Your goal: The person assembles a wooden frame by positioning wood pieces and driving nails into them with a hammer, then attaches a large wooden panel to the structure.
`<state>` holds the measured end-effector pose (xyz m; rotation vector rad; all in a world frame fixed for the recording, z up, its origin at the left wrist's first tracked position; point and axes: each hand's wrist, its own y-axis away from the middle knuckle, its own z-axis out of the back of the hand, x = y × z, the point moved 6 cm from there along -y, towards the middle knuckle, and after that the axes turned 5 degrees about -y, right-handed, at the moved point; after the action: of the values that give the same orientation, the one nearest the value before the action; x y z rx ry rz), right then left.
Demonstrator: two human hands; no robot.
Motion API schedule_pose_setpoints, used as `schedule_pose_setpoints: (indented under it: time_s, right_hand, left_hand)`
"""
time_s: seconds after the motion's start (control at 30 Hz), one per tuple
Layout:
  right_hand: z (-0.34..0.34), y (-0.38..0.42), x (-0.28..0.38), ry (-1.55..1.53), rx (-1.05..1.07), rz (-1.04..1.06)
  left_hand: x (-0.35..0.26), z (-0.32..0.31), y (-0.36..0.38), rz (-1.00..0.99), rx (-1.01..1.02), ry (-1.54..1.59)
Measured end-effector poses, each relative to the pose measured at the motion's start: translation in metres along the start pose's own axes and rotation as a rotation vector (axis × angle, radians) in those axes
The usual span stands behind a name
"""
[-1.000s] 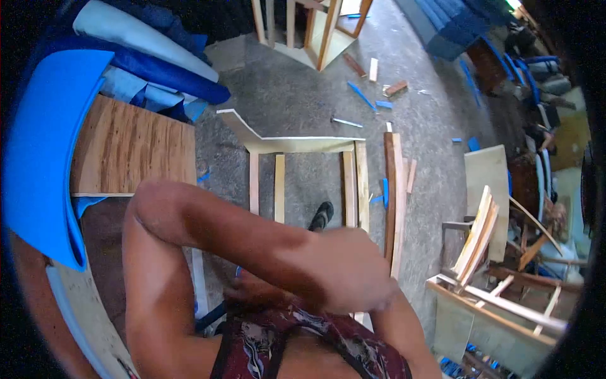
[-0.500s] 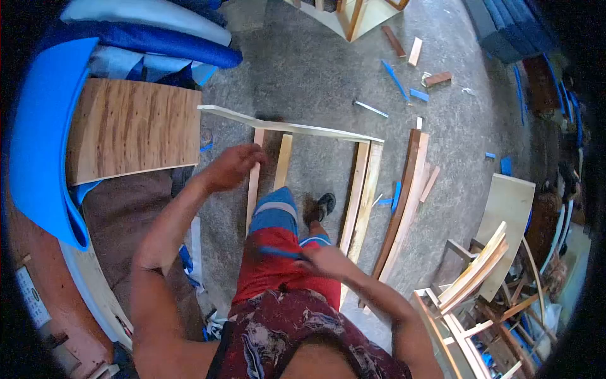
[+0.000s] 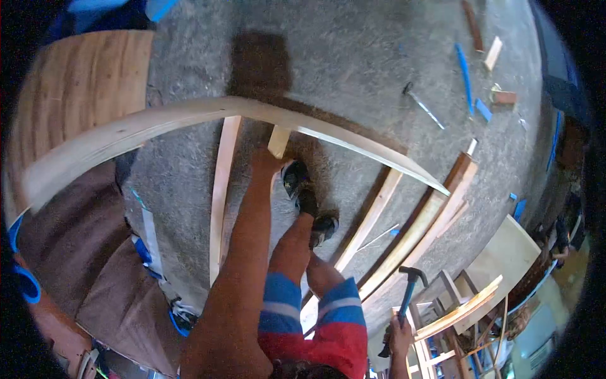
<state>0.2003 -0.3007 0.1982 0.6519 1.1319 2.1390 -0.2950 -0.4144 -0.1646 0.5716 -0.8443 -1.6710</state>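
Observation:
My left hand [image 3: 267, 162] reaches down to a short pale wooden strip [image 3: 278, 141] and is closed around it; the fingers are partly hidden. The strip's upper end meets a long, thin wooden board [image 3: 252, 108] that spans the view. My right hand [image 3: 399, 336] is closed on the lower handle of a hammer [image 3: 410, 292] with a blue shaft and dark head, held up at the right. Left of the strip, a longer wooden rail [image 3: 224, 183] also meets the board. Another wooden rail [image 3: 371, 221] lies to the right of my legs.
A second hammer [image 3: 424, 106] lies on the concrete floor near wood offcuts [image 3: 493, 53] and blue strips [image 3: 464, 76]. A plywood panel [image 3: 95, 76] and brown fabric [image 3: 82, 246] are at the left. Wooden frame parts [image 3: 464, 309] are piled at the lower right.
My left hand has moved down to the wooden strip. The right hand has swung out to the right with the hammer. The long board appears closer, and my feet are nearer to it.

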Motion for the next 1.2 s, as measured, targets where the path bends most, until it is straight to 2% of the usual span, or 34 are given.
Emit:
schedule_pose_setpoints:
  time_s: [0.07,0.2,0.23,0.27,0.3,0.4,0.43,0.6,0.67,0.73,0.87,0.97,1.0,1.07,1.1,1.13,1.17,1.2]
  right_hand:
    - [-0.020,-0.022,0.019,0.077,0.031,-0.019]
    - [-0.069,-0.035,0.069,0.126,0.158,-0.027]
    - [-0.080,-0.037,0.077,0.120,0.261,0.024]
    - [-0.085,-0.035,0.084,0.188,0.282,0.069]
    - [-0.092,-0.030,0.093,0.199,0.318,0.082]
    - [-0.107,-0.016,0.115,0.250,0.399,0.135]
    - [-0.111,-0.010,0.121,0.251,0.388,0.140]
    - [-0.128,0.010,0.141,0.202,0.429,0.179]
    - [-0.130,0.016,0.144,0.228,0.421,0.199]
    - [-0.130,0.017,0.146,0.258,0.398,0.190]
    - [-0.136,0.026,0.163,0.397,0.414,0.261]
    - [-0.143,0.036,0.183,0.501,0.418,0.283]
    - [-0.149,0.048,0.193,0.496,0.396,0.229]
    - [-0.160,0.070,0.212,0.477,0.412,0.214]
    - [-0.163,0.082,0.224,0.513,0.408,0.232]
    - [-0.168,0.092,0.235,0.535,0.421,0.227]
    - [-0.172,0.104,0.248,0.524,0.429,0.251]
    - [-0.179,0.120,0.263,0.510,0.435,0.274]
  left_hand:
    - [-0.006,-0.063,-0.081,-0.201,-0.199,-0.051]
    - [0.000,-0.057,-0.095,-0.178,-0.172,0.038]
    - [0.006,-0.053,-0.096,-0.132,-0.131,0.101]
    - [0.015,-0.048,-0.090,-0.087,-0.086,0.159]
    - [0.011,-0.007,-0.061,-0.156,-0.243,0.081]
    - [0.029,0.055,-0.013,-0.140,-0.282,0.065]
    - [0.032,0.075,0.004,-0.115,-0.210,0.126]
    - [0.042,0.121,0.046,-0.152,-0.205,0.119]
    - [0.047,0.123,0.055,-0.130,-0.172,0.131]
    - [0.048,0.120,0.053,-0.167,-0.265,0.149]
    - [0.052,0.112,0.053,-0.209,-0.283,0.265]
    - [0.048,0.106,0.045,-0.200,0.022,0.452]
    - [0.046,0.117,0.050,-0.259,0.027,0.437]
    - [0.051,0.122,0.054,-0.202,-0.089,0.537]
    - [0.043,0.088,0.031,-0.266,-0.217,0.676]
    - [0.039,0.111,0.039,-0.339,-0.348,0.805]
    - [0.042,0.116,0.046,-0.238,-0.295,0.642]
    - [0.043,0.132,0.051,-0.240,-0.294,0.657]
